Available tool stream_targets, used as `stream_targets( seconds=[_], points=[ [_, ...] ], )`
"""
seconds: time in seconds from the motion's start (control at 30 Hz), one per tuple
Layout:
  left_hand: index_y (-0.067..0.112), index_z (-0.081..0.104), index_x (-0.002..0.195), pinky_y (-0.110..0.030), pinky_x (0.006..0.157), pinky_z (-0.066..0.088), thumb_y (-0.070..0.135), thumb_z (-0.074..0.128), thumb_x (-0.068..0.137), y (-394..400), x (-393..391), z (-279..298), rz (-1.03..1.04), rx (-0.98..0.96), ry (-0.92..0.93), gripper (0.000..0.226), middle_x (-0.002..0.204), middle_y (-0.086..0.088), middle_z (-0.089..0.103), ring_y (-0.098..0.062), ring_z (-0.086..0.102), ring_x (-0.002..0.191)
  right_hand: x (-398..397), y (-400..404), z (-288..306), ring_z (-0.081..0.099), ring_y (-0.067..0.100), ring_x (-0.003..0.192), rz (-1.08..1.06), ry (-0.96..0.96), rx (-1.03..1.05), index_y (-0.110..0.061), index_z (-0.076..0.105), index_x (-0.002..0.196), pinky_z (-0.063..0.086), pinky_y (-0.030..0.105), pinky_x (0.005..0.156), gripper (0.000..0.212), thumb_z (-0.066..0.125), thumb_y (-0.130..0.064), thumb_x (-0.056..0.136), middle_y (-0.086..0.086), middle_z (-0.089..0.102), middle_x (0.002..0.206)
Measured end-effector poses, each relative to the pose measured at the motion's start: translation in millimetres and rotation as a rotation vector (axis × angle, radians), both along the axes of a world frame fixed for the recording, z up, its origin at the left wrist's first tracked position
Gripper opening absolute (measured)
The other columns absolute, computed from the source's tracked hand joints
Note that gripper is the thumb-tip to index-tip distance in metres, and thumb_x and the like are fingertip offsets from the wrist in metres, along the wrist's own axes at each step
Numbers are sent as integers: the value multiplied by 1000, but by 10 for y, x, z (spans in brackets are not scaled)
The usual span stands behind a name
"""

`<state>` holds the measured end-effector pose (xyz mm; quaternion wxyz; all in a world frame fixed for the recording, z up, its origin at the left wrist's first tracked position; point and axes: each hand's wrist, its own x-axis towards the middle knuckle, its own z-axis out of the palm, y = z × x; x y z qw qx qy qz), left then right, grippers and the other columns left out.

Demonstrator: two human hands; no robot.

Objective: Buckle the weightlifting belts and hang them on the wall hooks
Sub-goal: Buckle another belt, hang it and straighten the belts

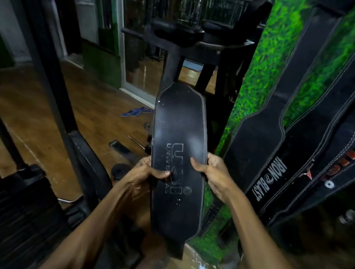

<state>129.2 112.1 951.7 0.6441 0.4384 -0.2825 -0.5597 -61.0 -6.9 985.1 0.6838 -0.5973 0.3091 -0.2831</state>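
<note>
I hold a wide black leather weightlifting belt (180,139) upright in front of me, its broad back panel with pale "USI Universal" lettering facing me. My left hand (142,175) grips its left edge, thumb across the lettering. My right hand (214,174) grips its right edge, fingers curled over the front. The belt's buckle is hidden from me. On the right, two other black belts hang down the green grass-textured wall: a plain one (261,137) and one marked "Iron Blast" (322,142). The hooks are out of view.
A black weight machine frame and its weight stack (11,208) stand close on my left. A black padded exercise station (187,34) stands ahead, behind the belt. Blue sandals (137,111) and a small weight plate (120,170) lie on the wooden floor.
</note>
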Motion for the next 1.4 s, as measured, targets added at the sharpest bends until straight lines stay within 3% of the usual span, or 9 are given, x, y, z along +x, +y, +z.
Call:
stream_targets(
  seconds=[0.13, 0.23, 0.43, 0.6, 0.73, 0.93, 1.17, 1.3, 1.4],
  points=[
    [-3, 65, 124, -49, 93, 56, 2, 75, 83, -68, 166, 302, 32, -23, -58, 43, 122, -20, 71, -37, 70, 110, 5, 119, -328, 70, 24, 115, -55, 86, -62, -15, 72, 110, 55, 35, 101, 33, 73, 9, 87, 0, 78, 109],
    [0, 72, 91, -44, 83, 54, 3, 83, 65, -80, 251, 521, 84, -76, -295, 28, 94, -14, 74, -31, 70, 89, -23, 265, -500, 71, 28, 115, -50, 131, -36, -16, 74, 103, 58, 33, 95, 31, 77, 8, 83, -1, 79, 105],
    [-15, 69, 105, -49, 91, 58, -4, 82, 61, 26, -71, 291, 34, -54, -428, 47, 114, -30, 72, -39, 69, 104, -19, 162, 30, 72, 21, 113, -101, -57, -7, -9, 70, 121, 54, 38, 104, 64, 93, -33, 67, 6, 78, 117],
    [-7, 70, 110, -61, 104, 49, 20, 86, 77, 27, -99, 403, -11, -33, -355, 46, 119, -31, 69, -41, 66, 107, -53, 197, 170, 75, 18, 103, -158, -117, -92, -11, 72, 110, 58, 29, 93, 43, 85, 7, 72, 3, 80, 106],
    [-14, 65, 110, -57, 107, 47, 62, 79, 77, -8, -66, 760, 80, -33, -256, 84, 115, -32, 68, -46, 67, 108, -32, 333, -41, 74, 12, 96, -67, -38, -123, -17, 74, 102, 58, 23, 86, 43, 86, 10, 70, -1, 80, 100],
    [-14, 68, 110, -52, 99, 50, 1, 74, 86, 10, -172, 652, 146, -81, -281, 29, 113, -30, 70, -42, 67, 102, -98, 320, -35, 74, 18, 104, 8, 38, -175, -11, 73, 113, 58, 28, 89, 34, 84, -10, 81, 0, 80, 105],
    [-12, 69, 115, -48, 101, 54, -10, 70, 84, 83, -426, 556, 93, -182, -333, 31, 120, -29, 69, -40, 69, 110, -83, 232, 317, 65, 31, 125, -3, -68, 181, -1, 68, 128, 49, 46, 112, 72, 74, -55, 80, 20, 70, 129],
    [-15, 69, 112, -53, 104, 50, -14, 72, 79, 52, -461, 518, 71, -197, -391, 33, 121, -33, 67, -42, 67, 114, -12, 178, 460, 76, 17, 88, -9, -127, 186, -6, 74, 112, 61, 27, 81, 22, 70, -17, 94, 9, 79, 101],
    [-15, 72, 96, -45, 88, 50, -3, 77, 82, 65, -384, 494, 51, -199, -439, 19, 95, -23, 67, -31, 63, 91, -38, 182, 513, 76, 18, 92, 23, -165, 70, 3, 70, 120, 59, 23, 79, 28, 66, 2, 93, 13, 78, 104]
  ],
)
